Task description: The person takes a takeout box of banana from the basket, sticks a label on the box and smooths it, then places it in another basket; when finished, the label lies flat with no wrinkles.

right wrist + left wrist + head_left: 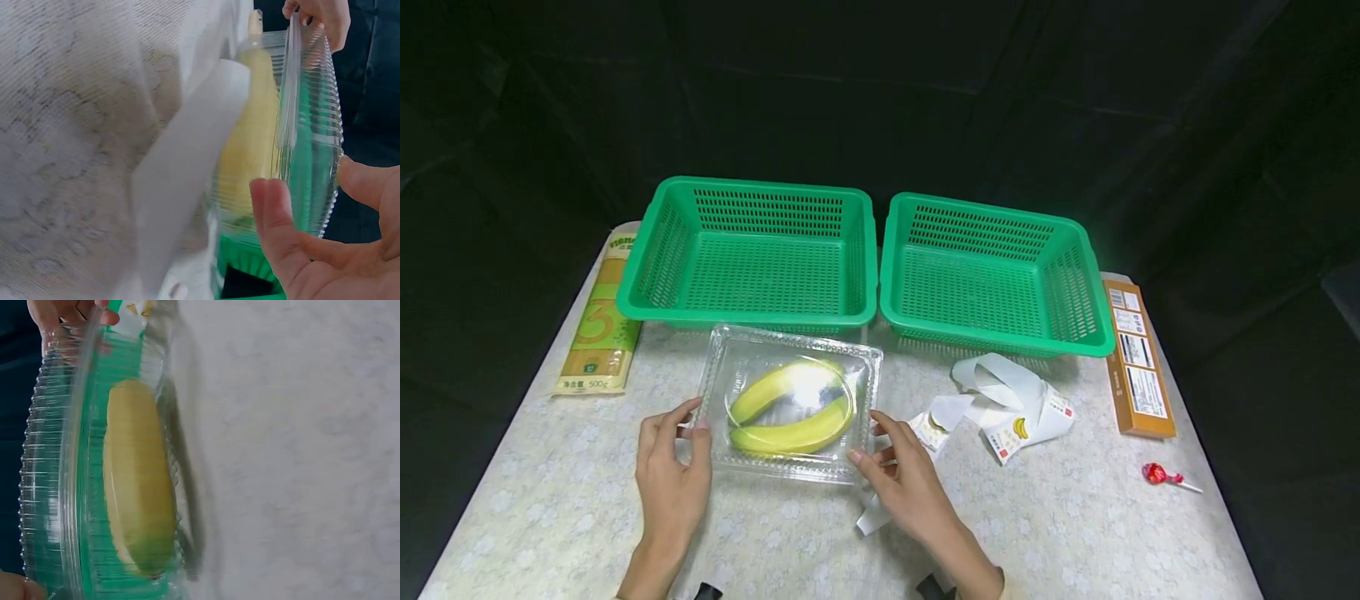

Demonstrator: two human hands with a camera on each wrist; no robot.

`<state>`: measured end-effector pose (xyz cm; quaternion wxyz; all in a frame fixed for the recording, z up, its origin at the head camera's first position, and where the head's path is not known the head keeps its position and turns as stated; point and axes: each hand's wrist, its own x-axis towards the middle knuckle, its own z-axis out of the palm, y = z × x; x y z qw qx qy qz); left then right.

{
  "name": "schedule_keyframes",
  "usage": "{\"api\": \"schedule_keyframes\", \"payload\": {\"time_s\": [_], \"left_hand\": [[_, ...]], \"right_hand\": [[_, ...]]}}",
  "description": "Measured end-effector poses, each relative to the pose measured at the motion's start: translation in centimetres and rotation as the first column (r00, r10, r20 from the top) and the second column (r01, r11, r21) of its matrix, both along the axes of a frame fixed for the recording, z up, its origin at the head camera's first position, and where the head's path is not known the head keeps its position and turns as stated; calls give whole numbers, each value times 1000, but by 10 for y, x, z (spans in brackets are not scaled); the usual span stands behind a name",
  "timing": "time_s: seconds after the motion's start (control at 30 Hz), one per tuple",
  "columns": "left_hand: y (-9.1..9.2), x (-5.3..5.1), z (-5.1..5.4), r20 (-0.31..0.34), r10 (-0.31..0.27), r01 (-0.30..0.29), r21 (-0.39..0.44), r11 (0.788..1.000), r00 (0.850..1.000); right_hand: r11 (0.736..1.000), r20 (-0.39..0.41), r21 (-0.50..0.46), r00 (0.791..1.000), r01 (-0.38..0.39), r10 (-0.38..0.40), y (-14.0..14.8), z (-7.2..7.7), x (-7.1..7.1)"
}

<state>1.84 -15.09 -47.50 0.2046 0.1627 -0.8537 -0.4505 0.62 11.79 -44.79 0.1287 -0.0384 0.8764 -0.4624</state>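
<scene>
A clear plastic clamshell box with its lid down lies between both hands, and two yellow bananas show through it. At its left edge, my left hand pinches the rim with thumb and fingers. Across from it, my right hand grips the right edge, thumb on top and fingers at the side. The right wrist view shows those fingers against the box wall. Beside the right hand lies a loose white paper band printed with bananas; part of it passes under that hand.
Two green plastic baskets stand side by side behind the box. A yellow-green 500 g packet lies at the left, an orange carton at the right. Near the right edge lies a red-wrapped lollipop.
</scene>
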Motion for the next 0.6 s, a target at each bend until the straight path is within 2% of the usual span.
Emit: {"api": "schedule_keyframes", "payload": {"time_s": [0.13,0.23,0.6], "left_hand": [[0,-1,-7,43,-12,13,-6,1000,999],[0,-2,-10,48,-22,22,-14,1000,999],[1,-2,-13,93,-14,17,-34,999,996]], "right_hand": [[1000,-11,20,1000,-15,15,0,-5,-2],[1000,-16,16,1000,-10,11,0,-6,-3],[1000,8,6,1000,-26,26,0,-6,-4]]}}
